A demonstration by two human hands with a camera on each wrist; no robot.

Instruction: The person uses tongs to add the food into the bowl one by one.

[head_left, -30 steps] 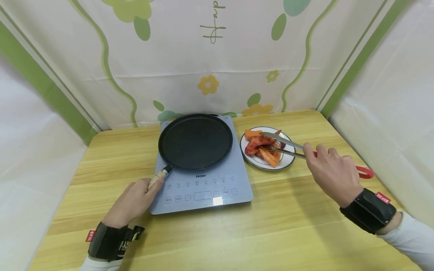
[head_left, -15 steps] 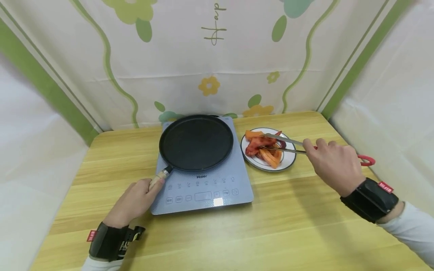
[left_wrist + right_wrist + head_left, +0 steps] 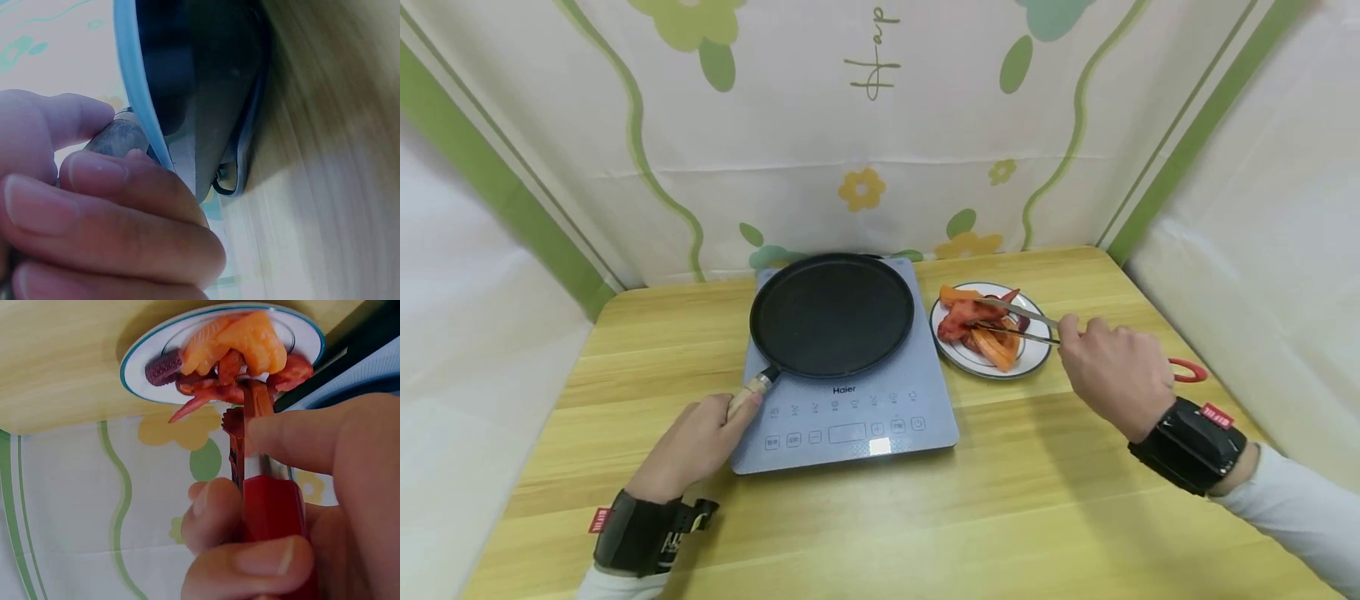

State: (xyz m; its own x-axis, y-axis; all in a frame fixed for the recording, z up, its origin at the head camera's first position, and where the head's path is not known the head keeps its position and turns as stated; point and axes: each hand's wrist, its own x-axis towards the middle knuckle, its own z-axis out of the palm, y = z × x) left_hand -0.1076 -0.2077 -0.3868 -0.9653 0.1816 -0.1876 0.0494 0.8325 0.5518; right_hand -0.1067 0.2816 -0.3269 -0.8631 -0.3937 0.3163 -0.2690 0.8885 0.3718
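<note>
My left hand is wrapped around the pale wooden handle of a flat black pan. The pan sits on a grey induction cooker and holds nothing. My right hand grips metal tongs with red handle covers, one of which shows as a red grip in the right wrist view. The tongs reach over a white plate to a red piece of food, one arm on either side of it. Orange slices and a purple piece share the plate.
The plate stands just right of the cooker, near the back of the wooden table. A printed cloth hangs behind the table's back edge. White cloth walls flank both sides.
My right hand has moved a little to the left with the tongs. The red piece of food has shifted slightly left on the plate. My left hand and the pan stay in place.
</note>
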